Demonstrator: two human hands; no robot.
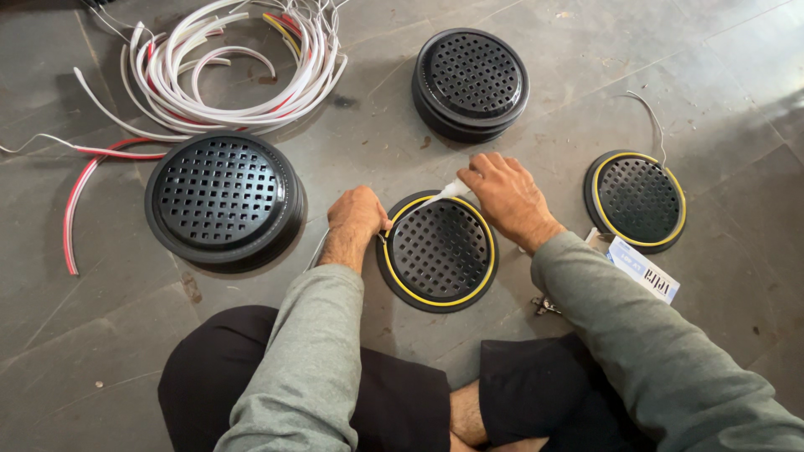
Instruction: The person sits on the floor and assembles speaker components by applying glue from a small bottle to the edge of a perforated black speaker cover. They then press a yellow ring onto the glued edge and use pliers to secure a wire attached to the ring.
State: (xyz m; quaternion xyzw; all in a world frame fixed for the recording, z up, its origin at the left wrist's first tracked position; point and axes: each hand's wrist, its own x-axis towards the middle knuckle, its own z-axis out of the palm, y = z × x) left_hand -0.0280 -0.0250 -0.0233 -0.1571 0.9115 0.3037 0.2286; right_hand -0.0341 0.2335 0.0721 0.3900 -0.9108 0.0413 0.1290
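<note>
A round black perforated grille [439, 250] with a yellow strip around its rim lies on the floor in front of me. My left hand [358, 213] presses on its left edge, fingers closed over the strip. My right hand [502, 194] pinches the white end of the strip [450, 192] at the grille's upper right edge. I sit cross-legged, in grey sleeves and dark trousers.
Two stacks of black grilles stand on the floor: a larger stack [223, 199] at left and another [470, 82] at the back. A finished grille with a yellow rim [635, 200] lies at right. Coiled white and red strips [234, 71] lie at back left. A small white packet [641, 266] rests by my right arm.
</note>
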